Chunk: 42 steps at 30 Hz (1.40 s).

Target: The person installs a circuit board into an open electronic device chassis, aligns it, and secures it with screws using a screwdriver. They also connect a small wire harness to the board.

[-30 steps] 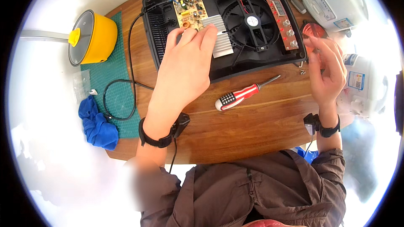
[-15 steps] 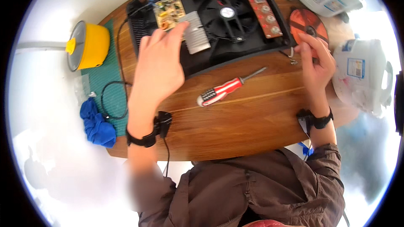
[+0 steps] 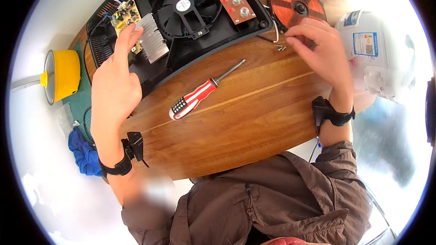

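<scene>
Black housing [image 3: 184, 56] holds fan [image 3: 183, 5], circuit board [image 3: 126, 14] and heatsink [image 3: 153, 38] (left hand [image 3: 115, 81] and right hand [image 3: 324, 52] apart, grips unclear).

ridged metal heat sink [image 3: 154, 41]; black plastic housing [image 3: 187, 59]; wood table [image 3: 236, 122].

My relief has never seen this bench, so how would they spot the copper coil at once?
Find the big black housing on the wooden table. Just past its right end, by the right hand, lies a flat disc, the copper coil. Unlike the round black fan in the housing, it is coppery orange around a dark hub.
</scene>
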Motion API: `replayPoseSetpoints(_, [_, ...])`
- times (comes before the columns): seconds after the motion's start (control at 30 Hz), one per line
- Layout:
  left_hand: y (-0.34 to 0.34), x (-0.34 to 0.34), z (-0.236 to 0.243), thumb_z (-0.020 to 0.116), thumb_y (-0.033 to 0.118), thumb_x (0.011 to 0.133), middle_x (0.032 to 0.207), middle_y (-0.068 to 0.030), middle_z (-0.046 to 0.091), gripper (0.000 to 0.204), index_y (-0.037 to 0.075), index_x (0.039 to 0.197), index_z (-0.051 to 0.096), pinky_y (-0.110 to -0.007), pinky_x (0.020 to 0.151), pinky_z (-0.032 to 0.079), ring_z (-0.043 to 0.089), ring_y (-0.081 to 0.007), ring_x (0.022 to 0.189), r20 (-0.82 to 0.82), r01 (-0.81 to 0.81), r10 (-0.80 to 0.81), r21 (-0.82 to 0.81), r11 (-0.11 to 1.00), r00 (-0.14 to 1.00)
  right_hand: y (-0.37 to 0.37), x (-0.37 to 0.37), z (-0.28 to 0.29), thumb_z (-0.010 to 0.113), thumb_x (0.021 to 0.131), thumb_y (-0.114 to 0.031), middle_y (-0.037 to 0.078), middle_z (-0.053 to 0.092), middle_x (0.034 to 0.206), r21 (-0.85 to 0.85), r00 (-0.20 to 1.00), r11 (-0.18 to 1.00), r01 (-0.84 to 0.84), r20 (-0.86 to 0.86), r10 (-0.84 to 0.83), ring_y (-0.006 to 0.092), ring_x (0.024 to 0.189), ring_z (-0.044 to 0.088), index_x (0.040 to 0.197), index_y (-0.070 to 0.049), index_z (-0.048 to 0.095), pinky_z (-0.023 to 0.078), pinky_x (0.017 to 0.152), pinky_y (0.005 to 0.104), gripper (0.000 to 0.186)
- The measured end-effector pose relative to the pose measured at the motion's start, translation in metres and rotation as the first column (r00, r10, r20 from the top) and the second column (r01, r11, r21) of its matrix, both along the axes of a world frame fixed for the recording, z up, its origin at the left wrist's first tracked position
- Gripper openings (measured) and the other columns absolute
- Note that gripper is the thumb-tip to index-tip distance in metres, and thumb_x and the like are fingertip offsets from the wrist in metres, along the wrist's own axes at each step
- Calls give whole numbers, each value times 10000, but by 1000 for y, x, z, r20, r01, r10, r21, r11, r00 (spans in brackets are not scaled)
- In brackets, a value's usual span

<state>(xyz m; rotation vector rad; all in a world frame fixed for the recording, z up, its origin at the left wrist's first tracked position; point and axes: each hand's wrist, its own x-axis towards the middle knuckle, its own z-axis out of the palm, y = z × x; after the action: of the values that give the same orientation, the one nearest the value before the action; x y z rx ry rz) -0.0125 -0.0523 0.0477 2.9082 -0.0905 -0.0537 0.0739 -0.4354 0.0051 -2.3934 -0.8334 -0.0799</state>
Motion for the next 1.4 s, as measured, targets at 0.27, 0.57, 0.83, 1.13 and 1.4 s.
replayPoseSetpoints(0.27, [-3,-3,-4,458,-117,728,1519,-43,579,867,140,1549,350,-476,983,532,638,-417,1190,11,26,-26,-6,1000,1000,0,6,-19,739,885,-137,96,691,825,-64,990,997,33,138,-24,306,800,669,919,-51,758,520,758,409,94])
replayPoseSetpoints(0.57, [-6,1,3,445,-112,700,1539,-64,561,895,127,1559,360,-467,1021,518,616,-426,1234,-20,32,-33,-47,998,999,-11,16,-32,738,887,-131,102,701,873,42,969,980,195,145,-199,309,784,685,967,-63,762,547,720,408,108])
replayPoseSetpoints(0.83, [-9,3,4,388,-119,685,1545,-94,564,915,109,1571,393,-344,753,517,703,-384,1011,-14,42,-42,-6,999,999,-14,19,-38,792,832,-128,79,668,856,82,966,981,177,177,-189,285,769,688,972,-84,746,551,712,398,154])
replayPoseSetpoints(1.13, [-19,2,11,406,-112,697,1512,-110,592,902,115,1570,401,-406,890,542,682,-409,1138,-97,-60,56,-38,998,994,-13,20,-44,734,889,-140,85,675,889,148,948,965,214,208,-242,314,849,676,982,-75,758,544,772,427,116])
replayPoseSetpoints(1.4, [-22,3,15,417,-125,701,1509,-142,583,894,101,1566,390,-436,1045,503,599,-402,1304,-111,-49,46,-23,999,993,2,35,-25,744,882,-163,81,676,934,5,943,994,109,316,-105,311,937,681,989,-93,771,555,816,437,131])
